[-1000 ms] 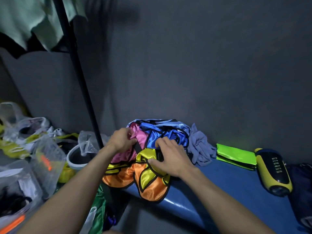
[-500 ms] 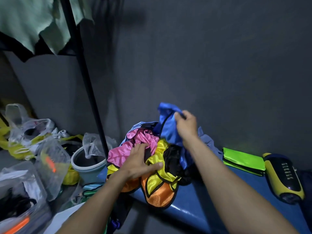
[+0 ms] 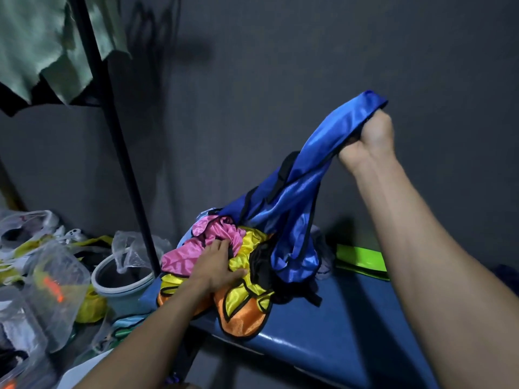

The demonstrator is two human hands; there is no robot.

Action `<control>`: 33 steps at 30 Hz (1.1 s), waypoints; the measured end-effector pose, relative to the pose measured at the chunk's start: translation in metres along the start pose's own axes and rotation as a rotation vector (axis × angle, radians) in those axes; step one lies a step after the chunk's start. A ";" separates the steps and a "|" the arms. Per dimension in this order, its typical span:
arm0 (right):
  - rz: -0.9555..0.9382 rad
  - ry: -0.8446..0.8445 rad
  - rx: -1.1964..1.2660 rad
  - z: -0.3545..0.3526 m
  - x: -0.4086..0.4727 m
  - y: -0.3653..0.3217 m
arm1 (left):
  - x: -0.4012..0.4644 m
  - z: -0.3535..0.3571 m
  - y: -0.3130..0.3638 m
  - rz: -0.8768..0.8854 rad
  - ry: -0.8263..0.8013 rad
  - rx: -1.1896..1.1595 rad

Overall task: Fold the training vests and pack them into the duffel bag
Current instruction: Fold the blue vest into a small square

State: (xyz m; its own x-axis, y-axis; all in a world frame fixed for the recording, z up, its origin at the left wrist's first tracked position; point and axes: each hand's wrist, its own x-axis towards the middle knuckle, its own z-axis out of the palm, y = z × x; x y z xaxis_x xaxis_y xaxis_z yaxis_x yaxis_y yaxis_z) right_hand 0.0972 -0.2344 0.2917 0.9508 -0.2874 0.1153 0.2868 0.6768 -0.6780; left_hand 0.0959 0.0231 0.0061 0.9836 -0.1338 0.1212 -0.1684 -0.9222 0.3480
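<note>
Right hand [image 3: 368, 141], fingers clenched on one end of the blue vest [image 3: 297, 197], holds it stretched diagonally, long axis running from upper right down-left into the vest pile [image 3: 224, 265] on the desk [image 3: 323, 332]. Left hand [image 3: 217, 265] presses the pile, fingers relaxed.

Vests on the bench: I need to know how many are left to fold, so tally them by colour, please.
Blue vest, held up by the right hand: 1
Pink vest, under the left hand: 1
Yellow vest: 1
Orange vest: 1
Total seen: 4; more may be buried.
</note>
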 end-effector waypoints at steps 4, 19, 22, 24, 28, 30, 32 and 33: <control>0.028 -0.027 0.055 -0.014 -0.007 -0.008 | -0.008 -0.006 -0.004 -0.004 -0.068 -0.081; 0.327 -0.312 -1.735 -0.124 -0.033 0.169 | -0.006 0.005 0.006 0.008 -0.043 -0.119; 0.172 -0.316 -2.107 -0.128 -0.041 0.204 | -0.006 0.015 0.004 -0.009 -0.005 -0.048; -0.110 -0.279 -2.178 -0.128 -0.039 0.213 | -0.005 0.018 0.005 -0.011 0.012 -0.025; -0.321 -0.173 -1.834 -0.120 -0.028 0.195 | -0.002 0.019 0.002 -0.023 0.007 -0.015; -0.436 -0.115 -1.494 -0.100 -0.022 0.168 | -0.001 0.019 0.000 -0.034 -0.017 0.022; -0.510 -0.036 -1.114 -0.073 -0.012 0.132 | 0.001 0.020 0.000 -0.049 -0.035 0.052; -0.515 -0.016 -0.943 -0.060 -0.007 0.112 | 0.002 0.020 0.001 -0.056 -0.041 0.059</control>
State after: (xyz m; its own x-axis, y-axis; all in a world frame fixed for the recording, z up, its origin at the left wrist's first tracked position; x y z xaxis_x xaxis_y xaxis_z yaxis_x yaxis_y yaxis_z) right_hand 0.1154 -0.1976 0.1714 0.7450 -0.3750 0.5518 0.4537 -0.3215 -0.8311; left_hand 0.0992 0.0149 -0.0120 0.9933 -0.0953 0.0648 -0.1104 -0.9482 0.2979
